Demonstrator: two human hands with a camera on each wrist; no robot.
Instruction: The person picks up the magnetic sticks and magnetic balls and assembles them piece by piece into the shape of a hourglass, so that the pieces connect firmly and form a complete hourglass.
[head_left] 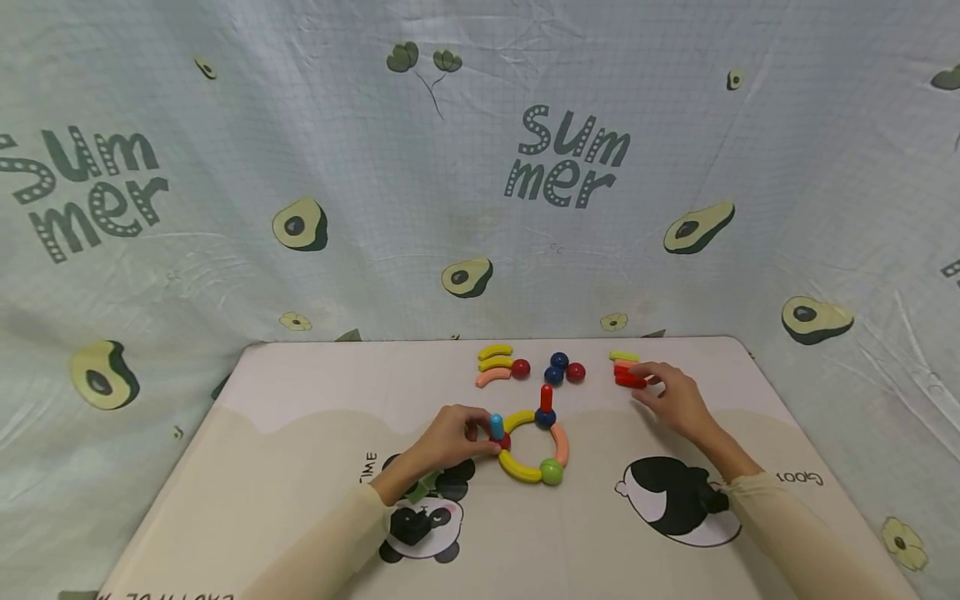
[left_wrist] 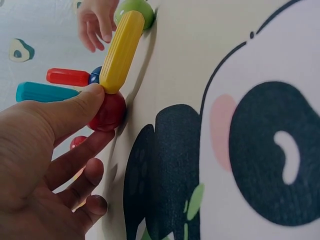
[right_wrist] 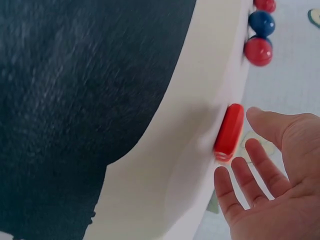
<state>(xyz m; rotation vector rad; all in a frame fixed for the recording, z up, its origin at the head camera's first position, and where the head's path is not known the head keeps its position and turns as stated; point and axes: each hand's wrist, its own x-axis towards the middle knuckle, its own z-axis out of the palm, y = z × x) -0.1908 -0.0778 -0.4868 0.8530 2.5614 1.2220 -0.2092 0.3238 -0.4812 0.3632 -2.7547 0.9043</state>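
On the table lies a ring of curved yellow and salmon rods joined by balls. My left hand (head_left: 450, 437) pinches the red ball (left_wrist: 111, 111) at the ring's left corner between thumb and forefinger. From that ball rises a blue rod (head_left: 497, 427). At the ring's far corner, a red rod (head_left: 546, 398) stands on a dark blue ball (head_left: 545, 418). A green ball (head_left: 552, 472) joins the near corner, beside a yellow curved rod (left_wrist: 120, 52). My right hand (head_left: 671, 400) reaches over a red straight rod (right_wrist: 229, 132), its fingers spread and relaxed around it.
Behind the ring lie loose yellow curved rods (head_left: 495, 363), a salmon curved rod (head_left: 492, 377), and several red and dark blue balls (head_left: 558, 360). A yellow-green rod (head_left: 624, 356) lies beyond the red rods. A patterned cloth (head_left: 465, 225) hangs behind the table's far edge.
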